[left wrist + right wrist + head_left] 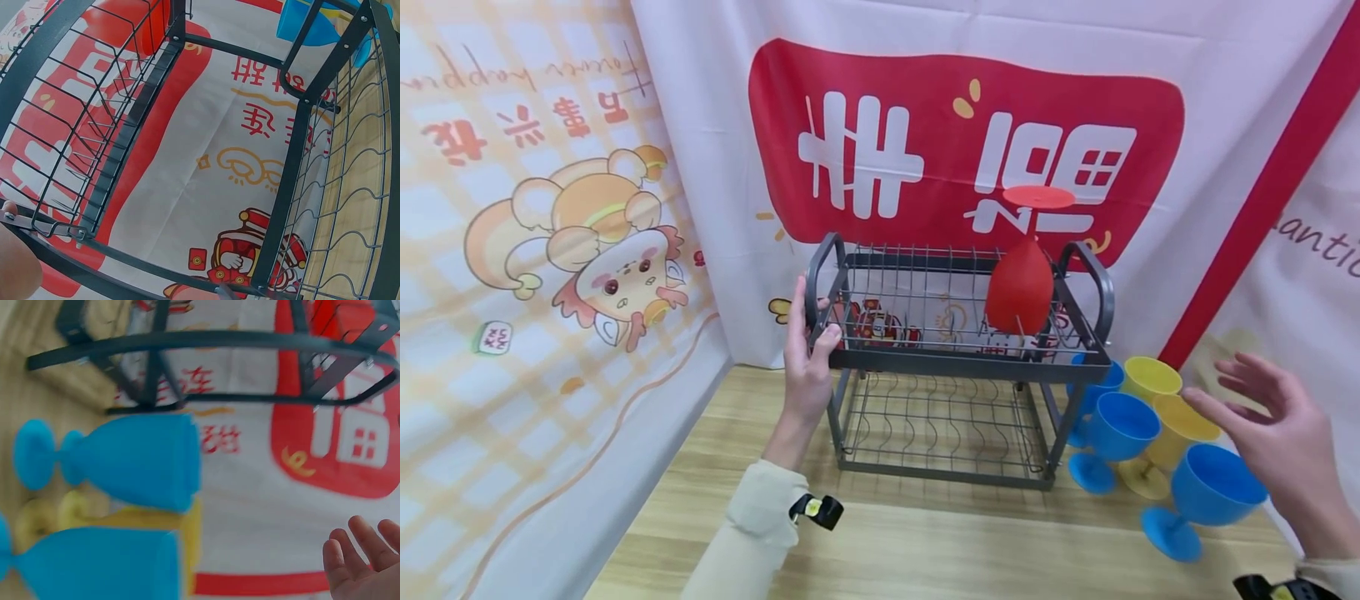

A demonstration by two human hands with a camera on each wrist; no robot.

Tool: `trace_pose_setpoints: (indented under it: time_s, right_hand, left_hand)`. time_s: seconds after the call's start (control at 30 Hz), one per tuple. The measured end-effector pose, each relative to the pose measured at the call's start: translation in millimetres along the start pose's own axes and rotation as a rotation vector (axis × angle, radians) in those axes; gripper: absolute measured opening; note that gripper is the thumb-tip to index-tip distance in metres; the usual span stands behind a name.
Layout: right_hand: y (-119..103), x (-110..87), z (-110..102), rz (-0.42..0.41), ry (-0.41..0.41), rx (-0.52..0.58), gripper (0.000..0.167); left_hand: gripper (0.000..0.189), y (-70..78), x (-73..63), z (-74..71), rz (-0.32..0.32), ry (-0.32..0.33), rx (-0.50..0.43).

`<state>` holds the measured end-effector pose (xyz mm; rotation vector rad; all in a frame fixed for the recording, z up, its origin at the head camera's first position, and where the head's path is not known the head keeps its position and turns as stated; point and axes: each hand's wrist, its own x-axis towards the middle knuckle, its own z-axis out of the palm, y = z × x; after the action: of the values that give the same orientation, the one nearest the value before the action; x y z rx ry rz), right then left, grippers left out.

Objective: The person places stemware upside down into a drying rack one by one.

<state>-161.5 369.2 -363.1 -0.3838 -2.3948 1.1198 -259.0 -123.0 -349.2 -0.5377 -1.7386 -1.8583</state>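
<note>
A dark grey two-tier dish rack [958, 362] stands on the table, and my left hand [808, 367] grips the left end of its upper tier, thumb in front. In the left wrist view, part of that hand [15, 265] shows at the rack's corner. A red goblet [1021, 287] sits upside down on the right of the upper tier, foot upward. My right hand [1281, 425] hangs in the air at the right, fingers loosely bent and holding nothing. Below and left of it stand upright plastic goblets, including a blue goblet [1217, 487] and a yellow goblet [1183, 429].
Another blue goblet [1120, 429] and a yellow goblet [1150, 379] stand close to the rack's right side, with one more blue one partly hidden behind. White printed cloth [715, 167] hangs behind and beside the wooden table [865, 550].
</note>
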Motion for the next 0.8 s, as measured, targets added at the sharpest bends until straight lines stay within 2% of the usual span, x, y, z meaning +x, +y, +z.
trace_pose_setpoints:
  time_s: [0.23,0.33,0.5,0.8]
  right_hand:
    - [52.0,-11.7,6.6,0.136,-0.031,-0.017,0.098]
    - [68.9,-18.2,9.5,0.231,-0.045,-0.018,0.103]
    - [92.6,-28.2,16.0,0.389,-0.048,-0.019,0.109]
    - [125.3,-38.8,26.9,0.549,-0.088,0.006,0.125]
  left_hand:
    - [0.076,-0.5,0.7,0.8,0.009,0.002,-0.021]
    - [0.077,-0.5,0.8,1.0,0.013,0.000,-0.026]
    - [0.076,0.2,0.1,1.5,0.012,0.004,-0.019]
    - [0.075,0.5,-0.6,1.4,0.003,0.004,-0.012]
